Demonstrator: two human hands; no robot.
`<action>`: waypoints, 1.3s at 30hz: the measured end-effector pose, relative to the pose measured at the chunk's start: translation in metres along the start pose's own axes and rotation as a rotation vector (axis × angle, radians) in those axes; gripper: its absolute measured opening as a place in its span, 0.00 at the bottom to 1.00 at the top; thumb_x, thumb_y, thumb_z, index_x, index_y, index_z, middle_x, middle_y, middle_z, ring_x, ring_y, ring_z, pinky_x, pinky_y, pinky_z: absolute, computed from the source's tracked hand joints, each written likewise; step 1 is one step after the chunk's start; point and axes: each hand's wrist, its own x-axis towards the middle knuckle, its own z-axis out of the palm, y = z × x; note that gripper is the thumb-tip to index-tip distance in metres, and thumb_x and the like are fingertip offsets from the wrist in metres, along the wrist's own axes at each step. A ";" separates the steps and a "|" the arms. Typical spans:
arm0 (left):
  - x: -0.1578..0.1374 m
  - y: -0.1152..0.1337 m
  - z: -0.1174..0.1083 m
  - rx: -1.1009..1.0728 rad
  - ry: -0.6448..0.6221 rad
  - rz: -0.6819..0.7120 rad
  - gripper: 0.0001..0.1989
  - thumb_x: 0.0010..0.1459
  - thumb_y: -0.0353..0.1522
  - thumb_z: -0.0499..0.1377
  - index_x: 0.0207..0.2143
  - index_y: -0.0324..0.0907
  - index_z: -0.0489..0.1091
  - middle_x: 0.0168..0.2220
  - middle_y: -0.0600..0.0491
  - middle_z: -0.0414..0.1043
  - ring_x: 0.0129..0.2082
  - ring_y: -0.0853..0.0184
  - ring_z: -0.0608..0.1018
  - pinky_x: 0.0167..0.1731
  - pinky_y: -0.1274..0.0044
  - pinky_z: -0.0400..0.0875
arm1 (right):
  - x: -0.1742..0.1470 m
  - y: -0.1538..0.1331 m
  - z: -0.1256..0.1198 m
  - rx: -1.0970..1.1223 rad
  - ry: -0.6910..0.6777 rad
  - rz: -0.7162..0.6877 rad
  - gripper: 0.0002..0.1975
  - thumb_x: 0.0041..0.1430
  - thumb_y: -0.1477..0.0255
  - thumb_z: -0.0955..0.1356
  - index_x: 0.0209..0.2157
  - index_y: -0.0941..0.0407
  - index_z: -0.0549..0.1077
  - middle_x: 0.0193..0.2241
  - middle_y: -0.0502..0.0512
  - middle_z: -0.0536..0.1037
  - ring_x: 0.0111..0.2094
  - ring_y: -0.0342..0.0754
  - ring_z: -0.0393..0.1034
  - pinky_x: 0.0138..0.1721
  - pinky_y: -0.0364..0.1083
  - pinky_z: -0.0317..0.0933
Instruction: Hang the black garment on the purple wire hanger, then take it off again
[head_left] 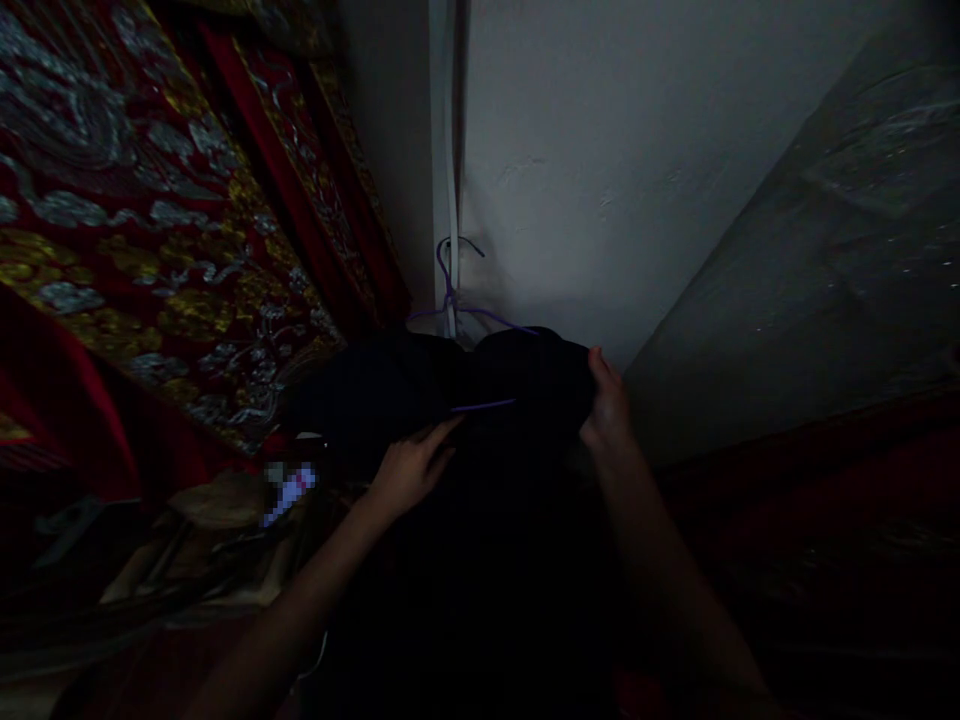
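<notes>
A very dark garment hangs on a purple hanger, whose hook is at a pale vertical strip along the wall corner. My left hand lies against the front of the garment, its fingers stretched toward the lower bar of the hanger. At the garment's right shoulder, my right hand grips the cloth, with the thumb on top and the other fingers hidden behind. Most of the garment below is lost in shadow.
Red cloth with gold and silver embroidery hangs on the left. Below it stands a wooden piece of furniture with a small blurred object above it. A grey wall rises behind, and a shiny sheet covers the right side.
</notes>
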 end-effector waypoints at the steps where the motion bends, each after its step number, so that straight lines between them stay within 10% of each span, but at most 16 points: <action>1: 0.000 -0.003 0.010 0.039 -0.023 -0.040 0.25 0.68 0.34 0.53 0.66 0.51 0.60 0.53 0.47 0.76 0.48 0.57 0.80 0.46 0.70 0.72 | 0.000 0.005 -0.003 -0.006 0.006 -0.004 0.25 0.50 0.50 0.74 0.41 0.55 0.77 0.41 0.56 0.82 0.43 0.54 0.78 0.44 0.53 0.73; 12: -0.030 -0.002 0.048 -0.227 0.026 -0.140 0.11 0.68 0.38 0.54 0.37 0.43 0.74 0.36 0.49 0.76 0.36 0.62 0.79 0.38 0.74 0.70 | -0.030 0.049 -0.021 -0.434 0.347 -0.582 0.15 0.56 0.66 0.70 0.45 0.55 0.73 0.47 0.57 0.75 0.51 0.51 0.69 0.57 0.52 0.61; 20: -0.036 0.011 0.051 -0.452 0.076 -0.192 0.08 0.64 0.35 0.57 0.40 0.45 0.77 0.39 0.49 0.80 0.40 0.60 0.81 0.43 0.72 0.72 | -0.159 0.149 -0.011 -0.635 -0.308 -0.031 0.10 0.53 0.71 0.68 0.39 0.55 0.73 0.37 0.56 0.80 0.41 0.53 0.75 0.46 0.51 0.68; 24: -0.037 0.019 0.054 -0.672 0.136 -0.261 0.15 0.61 0.34 0.60 0.50 0.44 0.73 0.37 0.51 0.80 0.39 0.62 0.81 0.44 0.72 0.73 | -0.157 0.156 -0.004 -0.661 -0.357 -0.047 0.10 0.58 0.65 0.67 0.39 0.56 0.73 0.36 0.57 0.80 0.39 0.53 0.76 0.42 0.50 0.68; 30: -0.019 0.029 0.048 -1.045 0.234 -0.344 0.16 0.50 0.34 0.66 0.40 0.43 0.66 0.27 0.56 0.75 0.28 0.66 0.79 0.34 0.76 0.72 | -0.151 0.146 -0.005 -0.709 -0.317 -0.101 0.09 0.59 0.65 0.66 0.28 0.55 0.69 0.24 0.52 0.74 0.28 0.49 0.69 0.31 0.46 0.62; 39: -0.021 0.019 0.052 -0.542 0.046 -0.373 0.12 0.57 0.40 0.62 0.32 0.41 0.77 0.31 0.49 0.80 0.33 0.61 0.80 0.34 0.74 0.70 | -0.154 0.131 -0.015 -0.674 -0.241 -0.127 0.07 0.55 0.66 0.67 0.34 0.55 0.74 0.25 0.51 0.75 0.28 0.48 0.71 0.33 0.46 0.66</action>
